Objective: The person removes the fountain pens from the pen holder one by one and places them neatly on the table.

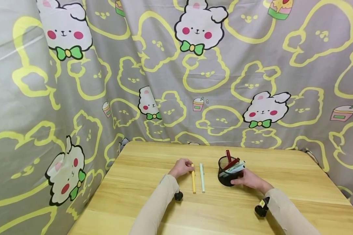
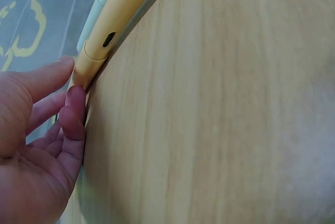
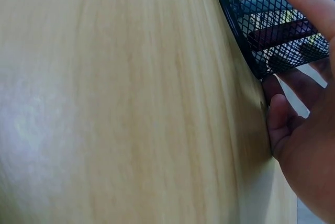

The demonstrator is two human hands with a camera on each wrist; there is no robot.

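Desk (image 1: 229, 212), toward far edge: left fingers (image 2: 72, 122) pinch yellow pen (image 1: 193, 181), right fingers (image 3: 278, 114) clasp cup (image 1: 225, 179), seemingly a pickup needing a lift.

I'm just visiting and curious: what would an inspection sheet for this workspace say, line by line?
Surface: wood-grain tabletop.
Job's things: yellow pen and pale green pen lie side by side, apart; black mesh cup holds dark red pens and pale pens.
Clutter: nothing seen.
Hands: left hand pinches the yellow pen's far end; right hand grips the mesh cup's side.
Cables: none that can be made out for certain.
Surroundings: grey cloth with rabbit prints hangs behind and to the left.
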